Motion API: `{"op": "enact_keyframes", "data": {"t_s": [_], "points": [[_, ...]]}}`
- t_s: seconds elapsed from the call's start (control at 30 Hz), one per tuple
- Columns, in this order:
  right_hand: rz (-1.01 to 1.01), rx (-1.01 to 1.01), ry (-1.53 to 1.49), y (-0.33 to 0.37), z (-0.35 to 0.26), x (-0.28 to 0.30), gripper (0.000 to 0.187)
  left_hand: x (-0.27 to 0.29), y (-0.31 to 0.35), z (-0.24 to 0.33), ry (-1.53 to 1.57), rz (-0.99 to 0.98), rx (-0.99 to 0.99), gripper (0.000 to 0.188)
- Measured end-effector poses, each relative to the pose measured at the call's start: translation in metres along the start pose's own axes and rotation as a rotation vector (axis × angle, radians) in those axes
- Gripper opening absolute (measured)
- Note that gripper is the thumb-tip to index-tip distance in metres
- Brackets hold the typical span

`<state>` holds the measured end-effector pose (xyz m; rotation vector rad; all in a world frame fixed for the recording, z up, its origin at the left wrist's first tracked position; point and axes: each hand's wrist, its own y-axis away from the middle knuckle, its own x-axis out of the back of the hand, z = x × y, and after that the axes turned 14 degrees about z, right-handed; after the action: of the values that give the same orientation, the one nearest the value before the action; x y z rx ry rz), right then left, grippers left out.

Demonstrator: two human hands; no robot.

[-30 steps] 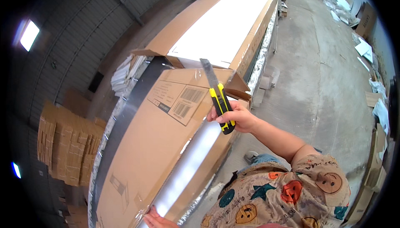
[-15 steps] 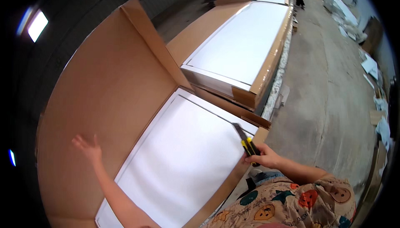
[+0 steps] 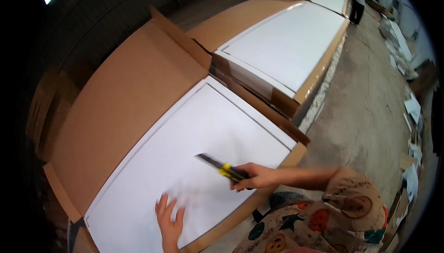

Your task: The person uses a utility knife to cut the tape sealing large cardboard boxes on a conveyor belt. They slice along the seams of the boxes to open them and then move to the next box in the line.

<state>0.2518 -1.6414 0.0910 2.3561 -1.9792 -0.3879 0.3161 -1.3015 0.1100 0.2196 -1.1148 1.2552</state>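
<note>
A yellow-and-black utility knife (image 3: pixel 226 170) is gripped in my right hand (image 3: pixel 252 176), its blade out and pointing left above a white panel (image 3: pixel 185 133). The panel lies in an opened cardboard box (image 3: pixel 120 86) whose big lid leans away to the left. My left hand (image 3: pixel 169 218), fingers spread and holding nothing, is over the near part of the panel; I cannot tell whether it touches. White edge strips border the panel along its far and left sides.
Beyond stands another opened box with a white panel (image 3: pixel 286 45), and more follow in a row. A person (image 3: pixel 358 3) stands at the far end. Along the right wall, past the concrete floor (image 3: pixel 342 105), lie scraps and white sheets (image 3: pixel 411 107).
The lid has tipped outward to the left, lying flatter. My left hand has come off it to over the panel. My right hand has swung left with the knife.
</note>
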Motion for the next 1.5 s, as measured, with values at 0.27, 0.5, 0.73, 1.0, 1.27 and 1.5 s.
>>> {"op": "enact_keyframes", "data": {"t_s": [0.27, 0.5, 0.73, 1.0, 1.27, 1.5], "points": [[-0.291, 0.086, 0.064, -0.005, 0.028, -0.174, 0.023, 0.110, 0.322, 0.011, 0.082, 1.059, 1.078, 0.037], [-0.488, -0.233, 0.315, 0.075, 0.130, -0.333, 0.021, 0.018, 0.510, 0.063, 0.278, 1.429, 1.298, 0.020], [-0.848, -0.268, 0.433, 0.104, 0.147, -0.496, 0.037, 0.001, 0.592, 0.093, 0.365, 1.296, 1.635, 0.026], [-1.053, -0.037, 0.656, 0.025, 0.169, -0.696, 0.055, 0.045, 0.678, -0.014, 0.315, 1.425, 1.678, 0.029], [-0.812, 0.173, 0.406, -0.075, 0.088, -0.864, 0.051, 0.243, 0.759, -0.141, 0.060, 1.112, 1.751, 0.029], [-0.272, 0.237, 0.635, -0.256, 0.089, -0.957, 0.046, 0.432, 0.790, -0.324, 0.124, 1.227, 1.334, 0.019]]}}
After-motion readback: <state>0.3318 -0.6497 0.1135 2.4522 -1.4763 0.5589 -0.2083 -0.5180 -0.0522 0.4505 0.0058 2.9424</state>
